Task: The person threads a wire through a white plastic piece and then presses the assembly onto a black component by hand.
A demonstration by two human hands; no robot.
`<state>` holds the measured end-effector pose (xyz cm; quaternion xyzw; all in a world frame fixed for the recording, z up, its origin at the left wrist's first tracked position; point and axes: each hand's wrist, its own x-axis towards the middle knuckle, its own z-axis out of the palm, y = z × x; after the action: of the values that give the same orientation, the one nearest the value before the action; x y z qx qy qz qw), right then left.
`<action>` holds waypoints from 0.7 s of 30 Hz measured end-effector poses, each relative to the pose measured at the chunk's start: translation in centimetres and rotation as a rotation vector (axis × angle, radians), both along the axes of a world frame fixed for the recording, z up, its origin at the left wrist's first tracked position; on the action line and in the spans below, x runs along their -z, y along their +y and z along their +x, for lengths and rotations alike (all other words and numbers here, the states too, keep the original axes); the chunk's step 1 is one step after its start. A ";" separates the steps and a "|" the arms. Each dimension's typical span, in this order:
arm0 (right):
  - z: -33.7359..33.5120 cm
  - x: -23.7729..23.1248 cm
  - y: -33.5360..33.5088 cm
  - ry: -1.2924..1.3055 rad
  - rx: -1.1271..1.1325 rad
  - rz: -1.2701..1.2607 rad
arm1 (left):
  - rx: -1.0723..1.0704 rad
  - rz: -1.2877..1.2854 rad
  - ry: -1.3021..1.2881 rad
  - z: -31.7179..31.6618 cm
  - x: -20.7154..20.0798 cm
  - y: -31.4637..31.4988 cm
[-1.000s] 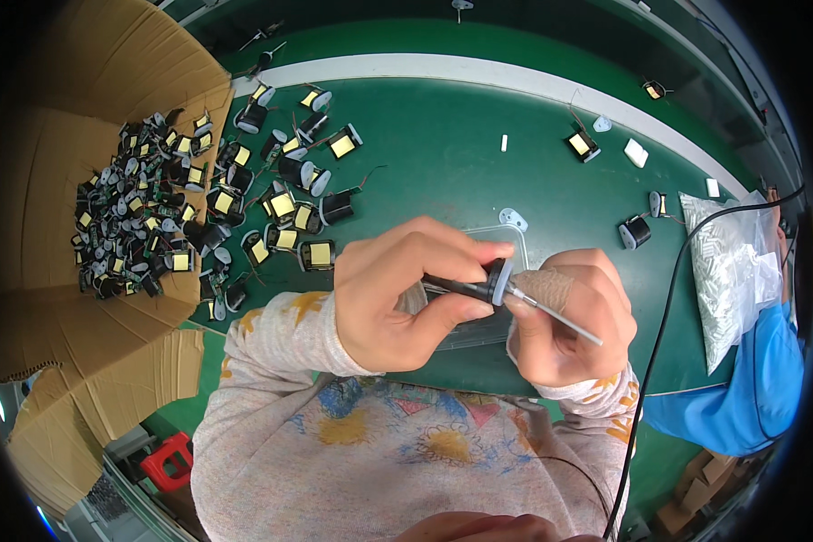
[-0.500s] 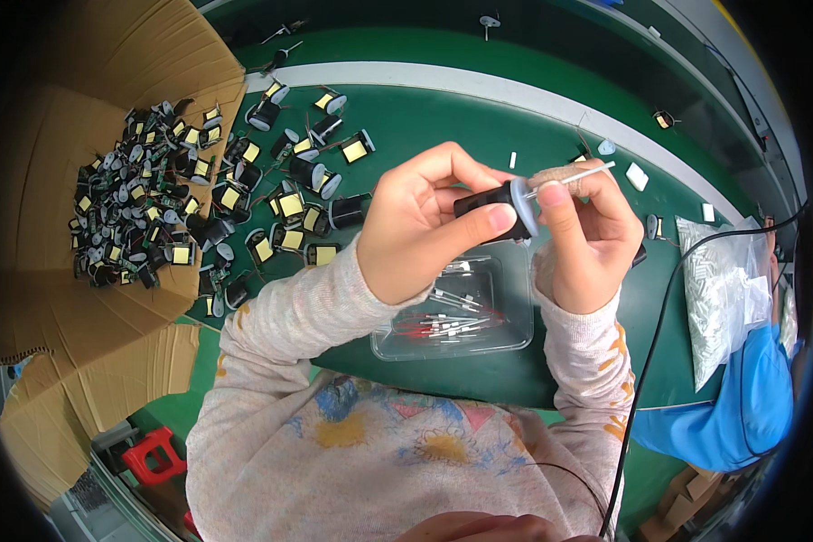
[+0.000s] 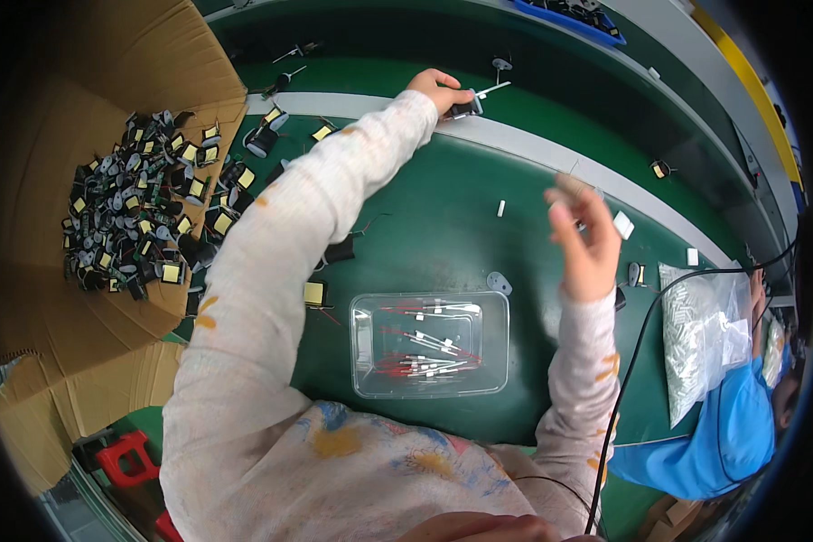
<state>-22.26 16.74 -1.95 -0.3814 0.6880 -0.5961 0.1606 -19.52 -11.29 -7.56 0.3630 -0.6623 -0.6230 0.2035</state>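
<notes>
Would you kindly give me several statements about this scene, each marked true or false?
The left hand holds a black part with a slim white rod. True.
A clear rectangular plastic tub contains slender red and white pieces. True.
The right hand grips the tub's rim. False: it is raised apart from the tub, fingers spread.
A clear plastic bag of small white bits lies right of the tub. True.
The open brown cardboard box stands at the person's right. False: it stands at the left.
</notes>
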 end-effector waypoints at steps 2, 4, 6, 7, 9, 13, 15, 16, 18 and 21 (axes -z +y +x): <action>2.6 -1.1 0.7 0.060 -0.178 0.128 | -0.051 -0.110 -0.172 -1.5 1.9 -3.0; 4.6 -1.2 1.2 0.287 -0.443 0.247 | 0.052 -0.475 -0.269 -1.2 2.2 -5.7; 6.5 0.0 1.6 0.513 -0.629 0.299 | 0.198 -0.682 -0.289 0.0 0.3 -6.6; 7.6 0.4 1.7 0.586 -0.699 0.324 | 0.263 -0.760 -0.302 1.3 -1.1 -7.1; 8.9 1.2 1.7 0.678 -0.701 0.386 | 0.439 -0.781 -0.393 4.7 -4.5 -6.3; 9.6 3.6 1.3 0.783 -0.761 0.524 | 0.880 -1.001 -0.620 12.1 -7.1 -2.9; 9.2 3.4 1.2 0.801 -0.823 0.561 | 0.804 -1.056 -0.814 14.9 -6.7 0.3; 9.2 3.4 1.2 0.807 -0.796 0.553 | 0.761 -1.052 -0.780 15.8 -6.0 1.4; 9.5 3.3 1.5 0.827 -0.751 0.552 | 0.716 -1.039 -0.714 16.7 -4.1 2.4; 10.2 3.1 1.8 0.845 -0.699 0.518 | 0.656 -1.075 -0.811 16.5 -3.2 3.4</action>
<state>-12.06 18.51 -5.06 -0.7371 0.6488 -0.1183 0.1475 -3.01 -7.87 -4.39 0.1988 -0.9727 -0.0596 -0.1034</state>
